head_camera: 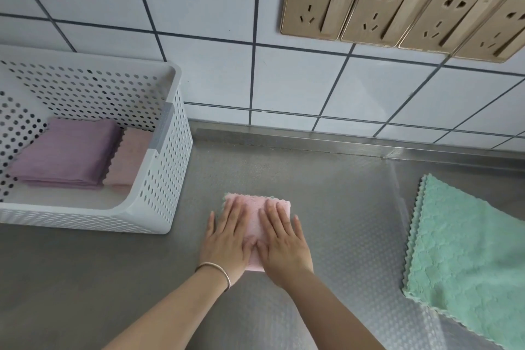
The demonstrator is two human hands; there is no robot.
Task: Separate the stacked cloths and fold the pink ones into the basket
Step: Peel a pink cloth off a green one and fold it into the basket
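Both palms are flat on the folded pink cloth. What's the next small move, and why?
Probably grip the small folded pink cloth and carry it left into the white perforated plastic basket: it already looks compact under the left hand and right hand, and folded cloths already lie there.

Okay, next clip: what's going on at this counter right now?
A person is pressing a folded pink cloth flat on the steel counter, left hand and right hand side by side on it, fingers straight. The white basket at the left already holds folded cloths. Green cloths lie stacked at the right.
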